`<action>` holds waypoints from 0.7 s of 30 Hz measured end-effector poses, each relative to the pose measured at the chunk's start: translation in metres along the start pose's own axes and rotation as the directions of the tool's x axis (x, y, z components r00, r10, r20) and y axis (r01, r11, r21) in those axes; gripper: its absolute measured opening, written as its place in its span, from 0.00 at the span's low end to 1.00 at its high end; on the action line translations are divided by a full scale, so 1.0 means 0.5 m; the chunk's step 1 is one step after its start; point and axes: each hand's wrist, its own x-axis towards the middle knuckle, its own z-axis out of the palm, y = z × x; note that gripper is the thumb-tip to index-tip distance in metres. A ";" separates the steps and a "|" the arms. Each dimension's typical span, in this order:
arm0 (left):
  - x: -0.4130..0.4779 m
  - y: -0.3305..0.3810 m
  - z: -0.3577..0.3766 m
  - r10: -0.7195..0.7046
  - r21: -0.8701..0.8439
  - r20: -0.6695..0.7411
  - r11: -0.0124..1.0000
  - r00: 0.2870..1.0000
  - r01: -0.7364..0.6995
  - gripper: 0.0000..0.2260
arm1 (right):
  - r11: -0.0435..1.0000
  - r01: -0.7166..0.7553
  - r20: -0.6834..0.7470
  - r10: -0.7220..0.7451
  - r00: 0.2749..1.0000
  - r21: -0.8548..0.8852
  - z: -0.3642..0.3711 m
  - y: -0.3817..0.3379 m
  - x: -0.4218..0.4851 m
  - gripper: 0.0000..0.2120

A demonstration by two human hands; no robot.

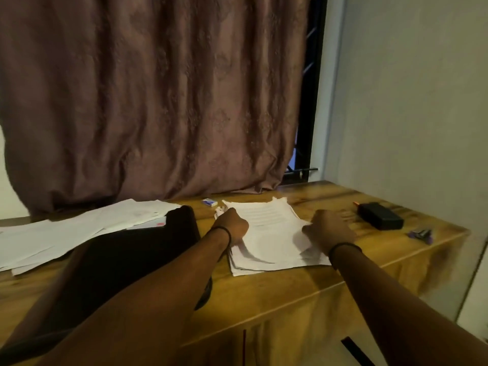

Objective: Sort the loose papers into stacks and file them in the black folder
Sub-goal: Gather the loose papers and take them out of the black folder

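In the head view, the person is leaning over a wooden table (290, 294) and working on a white stack (272, 233) that is lying at its middle, just right of the black folder (132, 257). The left hand (232, 225) is curling over the stack's left edge with the thumb on top, gripping it. The right hand (330, 231) is sitting at the stack's right edge with its fingers bent under. Whether it is pinching sheets or only pressing on them cannot be told. The loose papers (66, 233) are lying spread at the far left, with some overlapping the folder's far corner.

The stack's lower sheets are fanning out at the near left corner. An uneven squeeze or lift would likely let them slide free, and the table's near edge is close enough for them to be going over it. The left forearm is crossing the folder, so opening the folder would probably mean letting go of the stack first. A small box (210, 202) and a white scrap (220, 210) are lying just beyond the left hand and could be getting swept in among the sheets.
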 end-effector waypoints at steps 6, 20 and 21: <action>0.027 -0.035 0.031 0.033 0.349 -0.098 0.937 0.995 0.003 0.29 | 0.921 0.058 0.095 -0.023 0.995 -0.384 0.011 0.010 0.015 0.21; -0.095 -0.311 -0.328 -0.143 0.284 -0.403 0.919 0.904 0.273 0.27 | 0.841 0.537 0.198 -0.538 0.819 0.064 0.149 -0.403 -0.169 0.10; -0.115 -0.347 -0.362 -0.173 0.266 -0.432 0.913 0.885 0.308 0.27 | 0.818 0.569 0.224 -0.572 0.789 0.084 0.163 -0.439 -0.193 0.10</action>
